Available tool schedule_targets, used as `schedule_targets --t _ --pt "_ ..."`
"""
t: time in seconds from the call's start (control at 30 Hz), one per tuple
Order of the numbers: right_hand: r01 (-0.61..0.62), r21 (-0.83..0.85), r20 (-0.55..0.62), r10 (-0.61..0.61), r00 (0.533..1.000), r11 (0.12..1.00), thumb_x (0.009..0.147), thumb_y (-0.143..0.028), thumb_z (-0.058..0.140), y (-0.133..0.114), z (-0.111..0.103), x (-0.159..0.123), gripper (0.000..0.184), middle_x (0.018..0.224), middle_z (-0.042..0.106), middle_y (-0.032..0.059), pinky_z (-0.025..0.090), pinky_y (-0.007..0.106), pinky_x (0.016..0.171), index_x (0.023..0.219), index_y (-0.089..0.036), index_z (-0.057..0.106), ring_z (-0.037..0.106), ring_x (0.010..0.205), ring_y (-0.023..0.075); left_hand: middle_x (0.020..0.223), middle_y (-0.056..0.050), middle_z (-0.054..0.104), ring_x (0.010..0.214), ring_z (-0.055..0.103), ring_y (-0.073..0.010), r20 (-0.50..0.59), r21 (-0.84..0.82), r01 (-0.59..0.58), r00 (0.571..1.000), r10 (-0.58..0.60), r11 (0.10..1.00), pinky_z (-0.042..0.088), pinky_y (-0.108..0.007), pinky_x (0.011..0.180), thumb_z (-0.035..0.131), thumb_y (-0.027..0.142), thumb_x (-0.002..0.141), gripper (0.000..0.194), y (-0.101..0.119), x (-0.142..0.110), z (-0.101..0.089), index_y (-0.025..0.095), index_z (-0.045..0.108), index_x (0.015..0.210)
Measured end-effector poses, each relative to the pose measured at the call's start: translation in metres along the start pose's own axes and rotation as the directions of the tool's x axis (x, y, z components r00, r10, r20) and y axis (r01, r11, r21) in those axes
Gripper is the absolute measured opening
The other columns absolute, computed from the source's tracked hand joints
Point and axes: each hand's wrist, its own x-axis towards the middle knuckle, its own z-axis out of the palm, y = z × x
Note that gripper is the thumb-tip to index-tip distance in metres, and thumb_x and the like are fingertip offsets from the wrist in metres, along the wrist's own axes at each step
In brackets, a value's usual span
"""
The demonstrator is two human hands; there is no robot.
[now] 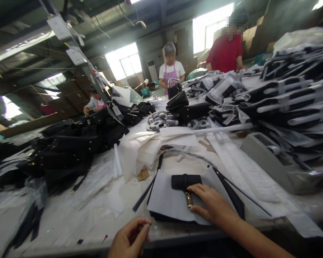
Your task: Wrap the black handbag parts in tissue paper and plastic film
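Right hand [208, 202] spread at the gold clasp [188, 200], left hand [130, 236] curled, contents unclear, I've a black bag [238, 205] by the table's [94, 229] near edge, white sheet [167, 199] already on, clasp still bare.

Recorded left hand [130, 239] low at the near side, fingers curled inward, thumb tip close to the index finger. Logged right hand [207, 205] farther forward, palm down, fingers pointing leftward, thumb spread apart. Observed right forearm [258, 237] bare, slanting in from lower right. Found the 2 hands separated.
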Motion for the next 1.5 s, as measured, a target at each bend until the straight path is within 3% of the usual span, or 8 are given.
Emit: schedule_targets --t 0.07,0.13,0.2,0.33,0.57,0.77,1.0,1.5 --pt "-0.003 0.001 -0.002 0.003 1.000 1.000 0.081 -0.024 0.076 -0.001 0.000 -0.001 0.051 0.130 0.063 0.0098 0.046 0.046 0.101 0.130 -0.021 0.060 0.058 0.119 0.0302 0.093 -0.002 0.075 0.082 0.070 -0.0143 0.040 0.093 -0.324 0.946 0.322 0.941 0.053 -0.022 0.076 0.057 0.047 0.091 0.027 0.031 0.012 0.018 0.025 0.070 0.101" --pt "0.001 0.000 -0.017 -0.001 1.000 1.000 0.080 -0.024 0.076 -0.002 0.001 -0.002 0.051 0.129 0.064 0.0096 0.046 0.045 0.100 0.129 -0.021 0.061 0.059 0.118 0.0304 0.112 -0.002 0.074 0.105 0.068 -0.0147 0.176 0.162 -0.599 0.799 0.575 0.784 0.049 -0.022 0.094 0.051 0.029 0.096 0.021 0.054 0.028 0.041 0.027 0.069 0.106" --pt "0.005 0.004 -0.035 -0.005 0.999 1.000 0.081 -0.025 0.075 -0.003 0.001 -0.003 0.050 0.128 0.065 0.0093 0.047 0.045 0.099 0.129 -0.021 0.061 0.059 0.117 0.0304 0.111 -0.003 0.074 0.104 0.068 -0.0146 0.280 0.177 -0.668 0.739 0.613 0.723 0.049 -0.022 0.092 0.049 0.022 0.096 0.023 0.067 0.047 0.065 0.026 0.068 0.108" --pt "0.000 0.037 -0.057 0.002 0.998 0.999 0.081 -0.025 0.074 -0.003 0.002 -0.004 0.047 0.125 0.066 0.0081 0.046 0.042 0.098 0.126 -0.023 0.062 0.059 0.116 0.0292 0.093 -0.003 0.073 0.089 0.068 -0.0189 0.292 0.277 -0.574 0.814 0.501 0.771 0.050 -0.027 0.081 0.067 0.009 0.082 0.015 0.066 0.083 0.096 0.021 0.070 0.092" --pt "0.058 0.140 -0.099 -0.045 0.994 0.988 0.082 -0.027 0.076 0.000 0.005 -0.009 0.034 0.119 0.068 0.0048 0.045 0.037 0.097 0.114 -0.024 0.067 0.061 0.112 0.0255 0.106 -0.003 0.073 0.102 0.066 -0.0211 0.276 0.284 -0.482 0.869 0.411 0.829 0.049 -0.032 0.089 0.071 0.016 0.081 0.025 0.051 0.095 0.095 0.023 0.067 0.105" --pt "0.009 0.195 -0.084 0.008 0.996 0.981 0.085 -0.022 0.073 0.000 0.006 -0.007 0.026 0.114 0.071 0.0039 0.045 0.031 0.096 0.111 -0.026 0.074 0.063 0.109 0.0220 0.102 -0.002 0.073 0.099 0.066 -0.0229 0.295 0.269 -0.452 0.879 0.374 0.850 0.049 -0.033 0.086 0.073 0.018 0.077 0.028 0.051 0.098 0.096 0.024 0.067 0.103" --pt "-0.044 -0.055 -0.036 0.042 0.998 0.998 0.084 -0.027 0.076 -0.007 0.001 0.003 0.006 0.095 0.073 -0.0005 0.046 0.032 0.081 0.089 -0.025 0.073 0.065 0.097 0.0231 0.107 -0.003 0.072 0.101 0.067 -0.0216 0.266 0.223 -0.444 0.884 0.384 0.868 0.050 -0.032 0.089 0.068 0.020 0.082 0.025 0.040 0.097 0.098 0.024 0.064 0.107" --pt "0.439 -0.340 0.260 -0.366 0.894 0.831 0.092 -0.020 0.066 -0.009 -0.004 0.038 0.010 0.099 0.072 0.0063 0.050 0.032 0.081 0.099 -0.018 0.073 0.066 0.091 0.0225 0.117 -0.006 0.073 0.106 0.068 -0.0238 0.241 0.179 -0.401 0.903 0.356 0.898 0.052 -0.033 0.089 0.062 0.019 0.079 0.044 0.043 0.096 0.096 0.024 0.058 0.123"
